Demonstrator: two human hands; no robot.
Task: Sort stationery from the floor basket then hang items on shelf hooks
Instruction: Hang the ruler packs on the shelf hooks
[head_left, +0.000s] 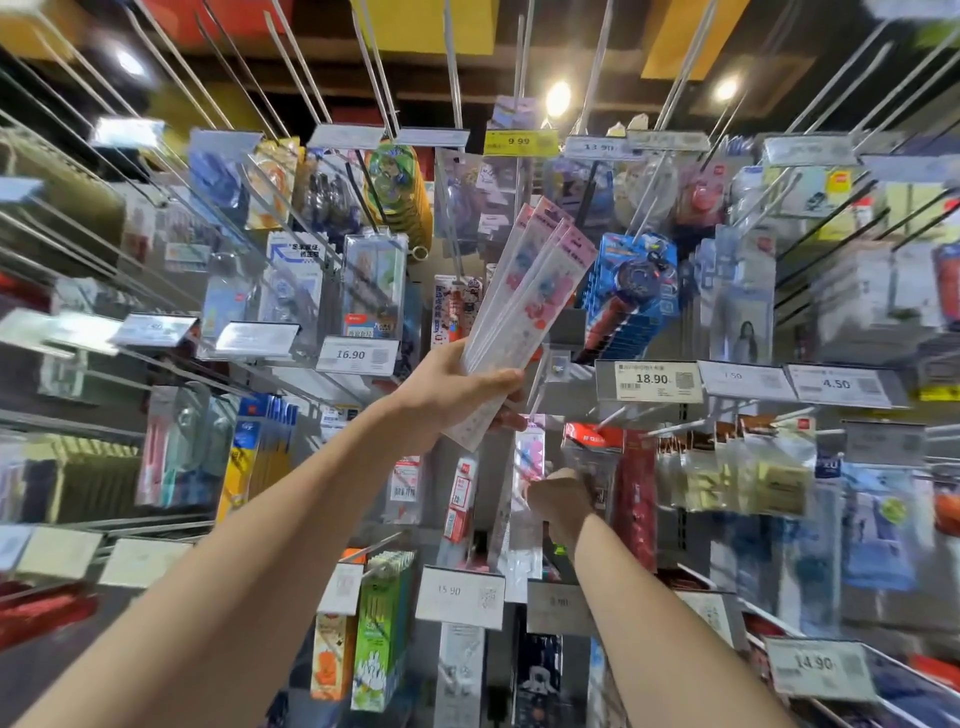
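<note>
Head view: left hand (457, 387) grips fanned ruler packs (524, 291), kept clear as spare stock. Right hand (561, 501) apparently pinches single pack (531, 454) under shelf hook (538, 387), probably threading it.

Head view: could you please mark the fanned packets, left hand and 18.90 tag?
fanned packets (524, 291), head view, fan's middle
left hand (457, 384), head view, its back
18.90 tag (652, 381), head view, printed face

Fanned long clear packs (524, 291), pink headers, tilted up-right, gripped by left hand (457, 387); another pack (529, 457) hangs below.
</note>
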